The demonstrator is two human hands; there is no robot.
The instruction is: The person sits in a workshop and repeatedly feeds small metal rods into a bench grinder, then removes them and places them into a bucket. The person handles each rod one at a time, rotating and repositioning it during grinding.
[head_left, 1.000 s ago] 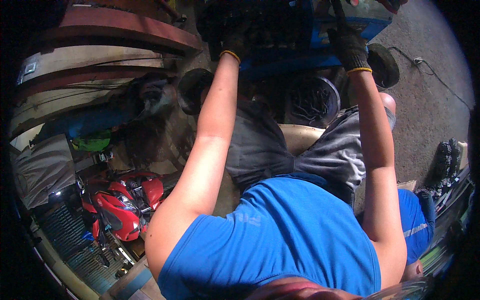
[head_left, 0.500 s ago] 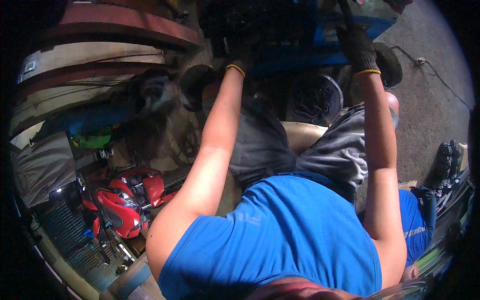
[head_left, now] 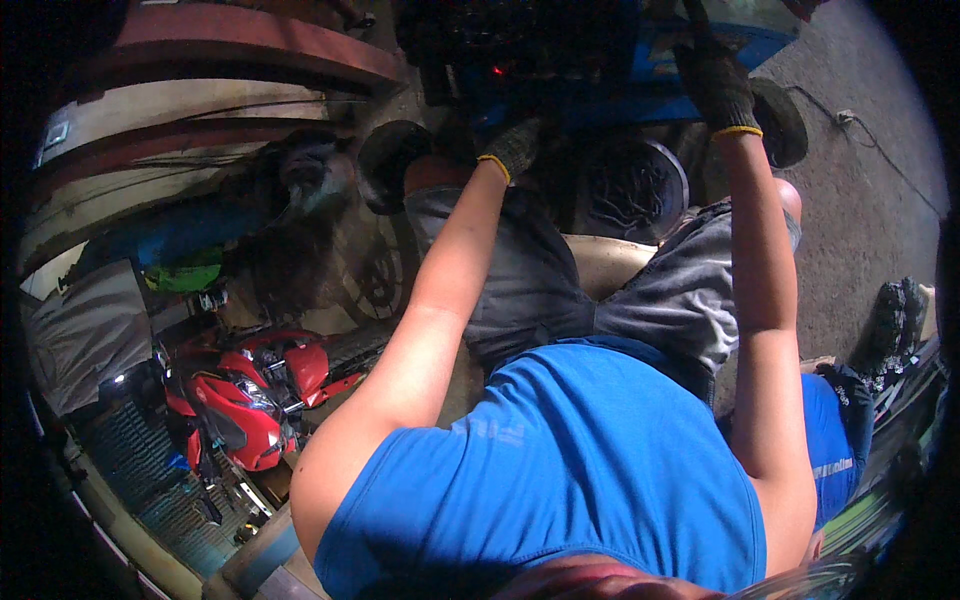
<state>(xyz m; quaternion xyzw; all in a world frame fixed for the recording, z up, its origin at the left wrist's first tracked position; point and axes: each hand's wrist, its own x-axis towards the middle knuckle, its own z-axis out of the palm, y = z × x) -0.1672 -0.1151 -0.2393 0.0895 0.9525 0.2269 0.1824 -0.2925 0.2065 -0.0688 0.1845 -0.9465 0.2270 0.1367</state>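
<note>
In front of me stands a blue machine (head_left: 665,112) with a deeply shadowed middle, where a small red glow (head_left: 498,71) shows. My right hand (head_left: 718,88), in a dark knit glove with a yellow cuff, is closed on a dark bar (head_left: 694,14) at the machine's right part. My left hand (head_left: 516,147), gloved alike, is at the machine's near lower edge; its fingers are lost in shadow, so whether it holds anything is hidden. Between my knees and the machine is a round dark container (head_left: 634,192) holding dark curled pieces.
Dark round objects, one at left (head_left: 394,165) and one at right (head_left: 779,124), flank the machine. A cable (head_left: 880,150) crosses the floor at right. A red motorcycle (head_left: 235,415) stands at left. Another person in a blue shirt (head_left: 835,455) is at my lower right.
My left hand has come back toward me and slightly right, out of the machine's dark middle. A red glow now shows there. My right hand stays at the bar.
</note>
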